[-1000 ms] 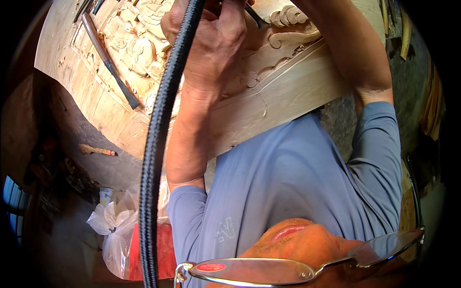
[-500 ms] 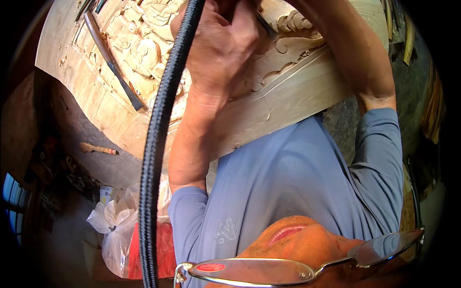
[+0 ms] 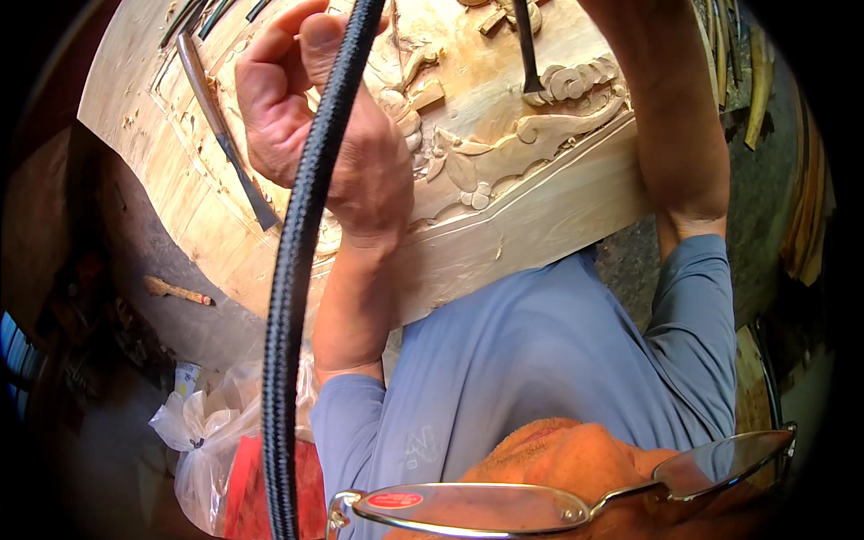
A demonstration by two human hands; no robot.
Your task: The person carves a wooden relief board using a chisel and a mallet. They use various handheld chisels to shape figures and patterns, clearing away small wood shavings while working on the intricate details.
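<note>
Most of the wooden panel (image 3: pixel 504 225) on our desk already showed carved flowers and scrolls, only plain borders left, while our left hand (image 3: pixel 315 144) rested loosely curled on it and our right hand, out of view, steered the chisel (image 3: pixel 525 49).

One carved wooden panel (image 3: pixel 504 207) fills the upper middle, from 10 to 2 o'clock. One hand (image 3: pixel 315 135) shows on it at 11 o'clock, and two forearms. One dark tool tip (image 3: pixel 526 54) meets the carving at 12 o'clock. One long chisel (image 3: pixel 225 135) lies on the panel at 10 o'clock, with about three more tool ends at the top edge. One black braided cable (image 3: pixel 292 297) runs down at 8 o'clock. One clear plastic bag (image 3: pixel 211 432) sits at 7 o'clock. One pair of glasses (image 3: pixel 558 504) at 6 o'clock.
</note>
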